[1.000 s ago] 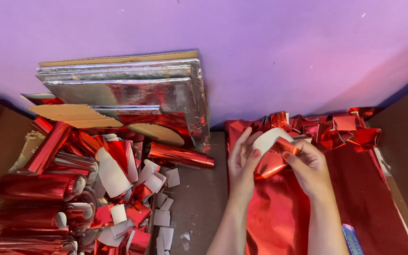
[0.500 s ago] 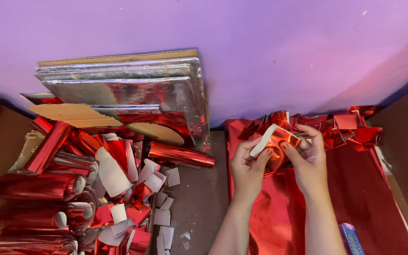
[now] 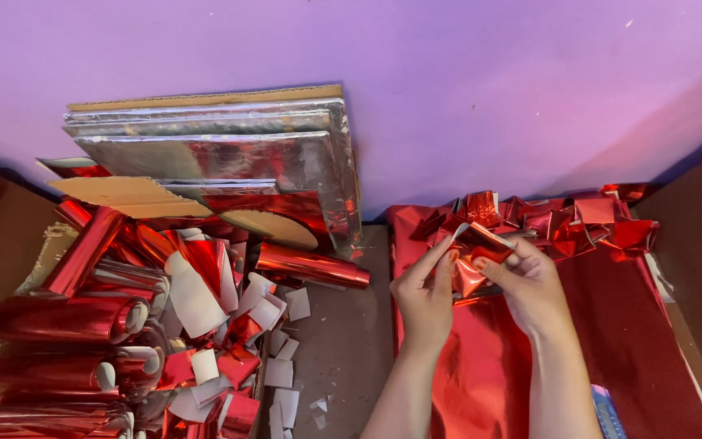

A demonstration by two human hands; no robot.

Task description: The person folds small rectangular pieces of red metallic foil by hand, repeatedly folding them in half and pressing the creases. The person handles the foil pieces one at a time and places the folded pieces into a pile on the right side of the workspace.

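Note:
Both hands hold one small folded piece of shiny red foil [image 3: 476,252] with a white back. My left hand [image 3: 426,294] pinches its left edge with fingers stretched upward. My right hand [image 3: 532,286] grips its right side between thumb and fingers. The piece hovers above a large sheet of red foil [image 3: 652,341] spread on the floor. Just beyond it lies a row of several folded red foil pieces [image 3: 562,218] against the purple wall.
A stack of silver foil-covered boards [image 3: 229,154] leans on the purple wall [image 3: 448,73]. A heap of red foil rolls [image 3: 58,317] and white-backed scraps [image 3: 274,358] fills the left. A single red roll [image 3: 312,265] lies by the boards. A blue object [image 3: 607,410] sits at the bottom edge.
The foil piece has been turned and folded between the fingers: its white back showed more before, now mostly red faces me. Both hands shifted slightly up toward the wall.

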